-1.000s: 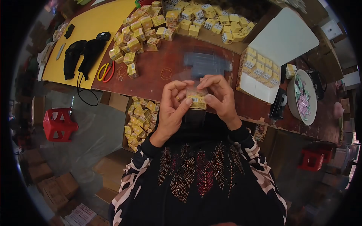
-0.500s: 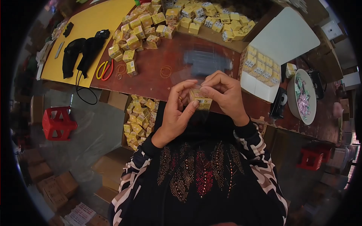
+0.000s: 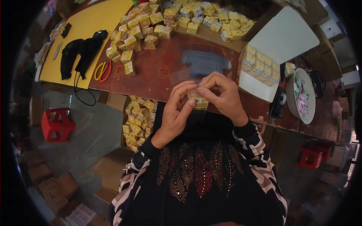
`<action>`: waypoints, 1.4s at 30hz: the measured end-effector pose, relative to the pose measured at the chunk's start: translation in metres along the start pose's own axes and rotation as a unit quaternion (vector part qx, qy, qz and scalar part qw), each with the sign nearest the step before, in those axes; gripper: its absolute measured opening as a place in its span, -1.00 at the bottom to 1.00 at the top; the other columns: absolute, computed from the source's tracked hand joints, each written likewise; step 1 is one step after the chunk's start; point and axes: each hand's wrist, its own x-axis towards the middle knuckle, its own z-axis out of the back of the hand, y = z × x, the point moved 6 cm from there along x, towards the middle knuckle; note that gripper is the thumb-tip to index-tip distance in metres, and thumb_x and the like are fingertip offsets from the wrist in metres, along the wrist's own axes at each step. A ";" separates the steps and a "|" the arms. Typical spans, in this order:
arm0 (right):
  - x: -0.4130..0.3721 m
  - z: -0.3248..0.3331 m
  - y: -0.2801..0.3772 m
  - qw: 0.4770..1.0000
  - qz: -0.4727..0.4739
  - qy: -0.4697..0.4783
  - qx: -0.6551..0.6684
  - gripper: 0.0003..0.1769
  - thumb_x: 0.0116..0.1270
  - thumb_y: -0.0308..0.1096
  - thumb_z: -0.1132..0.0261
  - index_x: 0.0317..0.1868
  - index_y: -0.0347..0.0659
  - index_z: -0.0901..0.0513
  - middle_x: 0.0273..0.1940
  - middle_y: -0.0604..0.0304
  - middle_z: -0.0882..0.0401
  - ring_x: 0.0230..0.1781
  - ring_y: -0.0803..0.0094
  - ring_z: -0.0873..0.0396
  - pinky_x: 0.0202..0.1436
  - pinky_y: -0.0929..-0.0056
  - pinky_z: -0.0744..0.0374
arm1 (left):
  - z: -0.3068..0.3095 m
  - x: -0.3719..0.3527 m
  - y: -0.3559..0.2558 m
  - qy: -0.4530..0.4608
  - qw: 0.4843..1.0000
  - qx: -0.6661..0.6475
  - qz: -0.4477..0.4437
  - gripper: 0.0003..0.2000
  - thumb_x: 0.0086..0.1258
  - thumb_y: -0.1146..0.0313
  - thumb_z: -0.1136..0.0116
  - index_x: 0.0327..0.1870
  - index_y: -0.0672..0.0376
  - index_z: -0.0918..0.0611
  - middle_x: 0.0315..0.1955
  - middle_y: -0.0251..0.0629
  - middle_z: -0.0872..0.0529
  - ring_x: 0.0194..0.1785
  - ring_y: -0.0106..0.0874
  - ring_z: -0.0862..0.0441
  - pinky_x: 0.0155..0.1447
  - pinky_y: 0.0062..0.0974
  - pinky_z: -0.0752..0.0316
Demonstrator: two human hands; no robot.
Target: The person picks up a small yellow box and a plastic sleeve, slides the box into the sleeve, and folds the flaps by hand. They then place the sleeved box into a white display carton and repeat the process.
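Note:
A small yellow printed box [image 3: 200, 103] is held up in front of my chest, near the table's front edge. My left hand [image 3: 174, 118] is closed around its left side, with the thumb on the near face. Thumb and fingers of my right hand [image 3: 225, 98] pinch at the box's upper right edge. A shiny clear wrap seems to lie on the box, but the fingers hide most of its top. Beyond my hands, a stack of clear plastic sheets [image 3: 205, 62] lies on the red-brown table [image 3: 151, 84].
Many yellow boxes [image 3: 132, 43] are heaped at the back left. An open white carton [image 3: 252, 84] holds rows of boxes on the right, beside a bowl [image 3: 311, 113] of small packets. Pliers [image 3: 103, 71] and rubber bands [image 3: 164, 72] lie left. Below is a carton of boxes [image 3: 137, 122].
The box has tilted slightly in my fingers, and my right fingertips have shifted a little left over its top. Both hands stay in nearly the same place.

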 end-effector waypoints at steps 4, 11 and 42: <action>0.001 0.000 -0.010 0.999 0.010 0.031 -0.020 -0.97 0.36 -0.55 -0.34 -0.24 -0.35 -0.65 -0.11 0.16 -0.57 -0.04 0.47 -0.59 0.05 0.53 -0.57 | 0.003 -0.002 0.003 -0.008 1.000 0.000 0.013 -0.69 0.57 0.48 -0.04 0.29 0.26 -0.46 0.34 -0.16 -0.35 0.33 -0.42 -0.42 0.38 -0.46 -0.34; -0.009 -0.008 -0.022 0.992 -0.012 0.056 0.109 -0.63 0.40 -0.51 -0.30 0.20 -0.31 -0.60 0.31 0.03 -0.45 0.22 0.32 -0.54 0.28 0.39 -0.53 | 0.012 0.002 0.005 -0.055 0.998 -0.030 0.013 -0.81 0.57 0.49 -0.04 0.12 0.26 -0.45 0.32 -0.13 -0.37 0.26 -0.47 -0.48 0.30 -0.49 -0.40; 0.263 0.070 -0.131 0.844 -0.089 -0.055 -0.526 -0.21 0.18 0.03 -0.44 0.26 -0.34 -0.44 0.00 -0.19 -0.68 -0.03 -0.02 -0.69 -0.02 0.13 -0.63 | 0.094 -0.008 0.031 -0.053 0.977 -0.077 0.194 -0.41 0.23 0.61 -0.31 0.32 0.28 -0.41 0.09 -0.33 -0.59 0.16 -0.53 -0.55 0.28 -0.52 -0.43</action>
